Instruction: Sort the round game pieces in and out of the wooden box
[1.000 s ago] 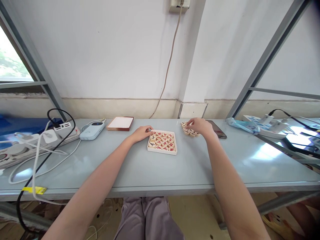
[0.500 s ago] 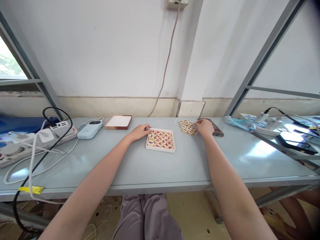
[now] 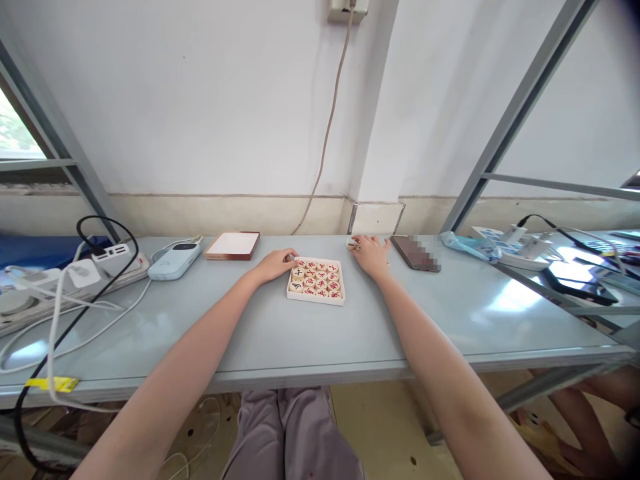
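- Rested left hand (image 3: 273, 267) against far-left corner of white tray (image 3: 315, 300); could not tell whether pinching the wall or merely touching it.
- Spread grip of right hand (image 3: 371, 253), palm down, over loose xiangqi pieces (image 3: 351, 245) beyond and right of tray; hid most of these from view.
- Located tray flat on grey table (image 3: 310, 340), filled with rows of tray pieces (image 3: 321, 283), mostly red-marked, two black-marked at left.
- Noted smartphone (image 3: 413, 252), partly pixelated, just right of right hand; noted brown-edged box lid (image 3: 233, 245) beyond and left of left hand.
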The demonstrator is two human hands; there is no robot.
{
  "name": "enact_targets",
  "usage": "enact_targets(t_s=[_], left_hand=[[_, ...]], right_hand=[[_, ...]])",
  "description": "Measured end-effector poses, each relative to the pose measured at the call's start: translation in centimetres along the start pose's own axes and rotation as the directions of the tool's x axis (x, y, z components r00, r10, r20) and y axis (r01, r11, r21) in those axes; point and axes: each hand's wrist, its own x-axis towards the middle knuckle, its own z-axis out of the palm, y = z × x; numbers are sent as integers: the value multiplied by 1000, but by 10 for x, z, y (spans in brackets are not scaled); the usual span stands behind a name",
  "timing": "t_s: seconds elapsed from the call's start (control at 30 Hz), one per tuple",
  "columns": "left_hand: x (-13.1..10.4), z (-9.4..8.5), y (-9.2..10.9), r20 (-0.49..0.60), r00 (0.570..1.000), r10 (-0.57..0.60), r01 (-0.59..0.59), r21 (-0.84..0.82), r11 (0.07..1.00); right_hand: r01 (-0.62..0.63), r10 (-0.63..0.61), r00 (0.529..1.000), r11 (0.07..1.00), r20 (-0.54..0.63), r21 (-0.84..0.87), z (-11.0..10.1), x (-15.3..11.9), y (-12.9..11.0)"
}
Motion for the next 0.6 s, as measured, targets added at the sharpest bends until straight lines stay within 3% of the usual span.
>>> enact_targets(t_s=[0.1,0.3,0.43,0.5,0.6], left_hand=[[0,0,0,10,1000,4,-4,5,1000],[0,1,-2,-7,1000,5,-5,25,1000],[2,2,-3,-4,1000,18,-18,-4,1000],[2,2,-4,-12,1000,27,-28,-18,999],[4,2,-5,-17,999,47,-48,-39,998]], right_hand=[[9,-10,999,1000,-35,-25,-1,0,1],[95,-92,995,991,41,-90,-2,-1,-1],[156,-160,986,983,38,92,-16,1,-11],[242,-292,949,917,119,316,-29,-1,-25],[293,-539,793,747,285,597,-45,-9,-52]])
